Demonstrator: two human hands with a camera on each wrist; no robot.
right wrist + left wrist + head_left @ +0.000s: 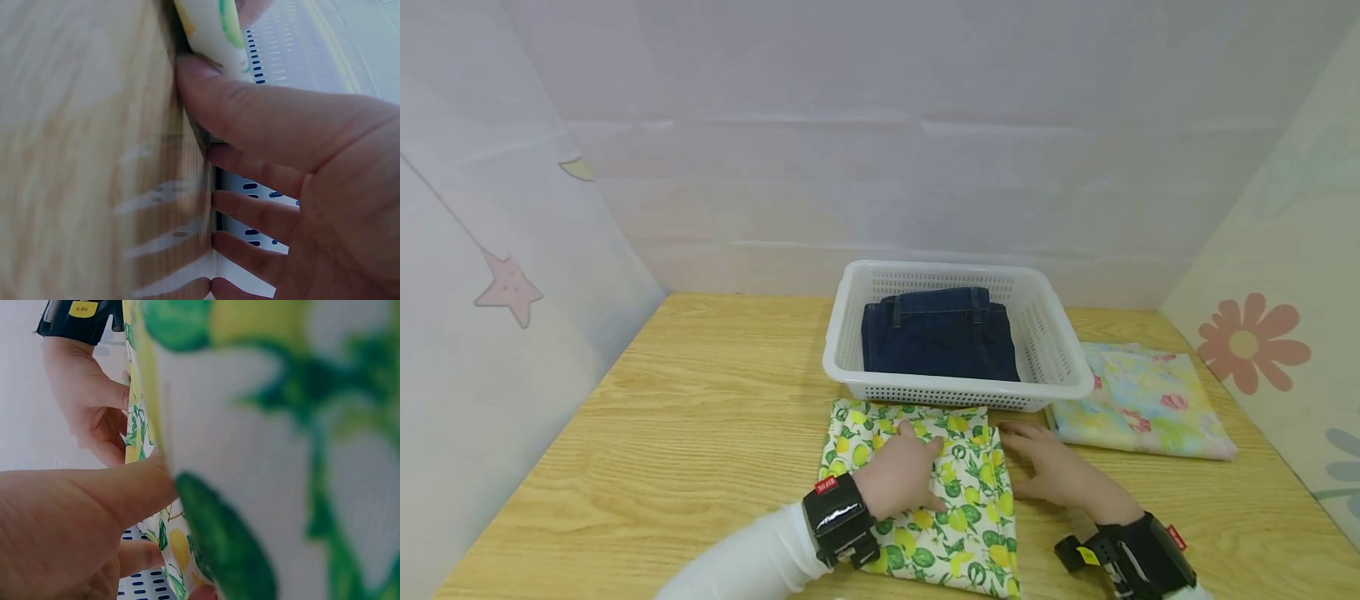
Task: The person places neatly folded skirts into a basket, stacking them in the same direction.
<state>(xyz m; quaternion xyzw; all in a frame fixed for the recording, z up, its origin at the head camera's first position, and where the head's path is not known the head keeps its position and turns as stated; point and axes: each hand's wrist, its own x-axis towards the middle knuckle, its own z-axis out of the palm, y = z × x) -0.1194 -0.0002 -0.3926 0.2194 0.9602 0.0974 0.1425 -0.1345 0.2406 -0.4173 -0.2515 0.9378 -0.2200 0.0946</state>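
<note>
A folded white cloth with a lemon and green leaf print (955,533) lies on the table in front of the basket. Over its middle, my left hand (901,473) rests with the fingers spread and touching the fabric. In the left wrist view the thumb (134,487) meets the cloth. At the cloth's right edge is my right hand (1060,468), its fingertips down on the table. The right wrist view has its thumb (250,115) right at the edge of the lemon-print cloth (215,31), with the other fingers (256,212) spread apart and fairly straight.
Behind the cloth stands a white perforated plastic basket (1060,333) with folded dark blue jeans (940,337) inside. A folded pastel floral cloth (1150,404) lies to its right. The wooden table (685,417) borders pale printed sheets at the back and sides.
</note>
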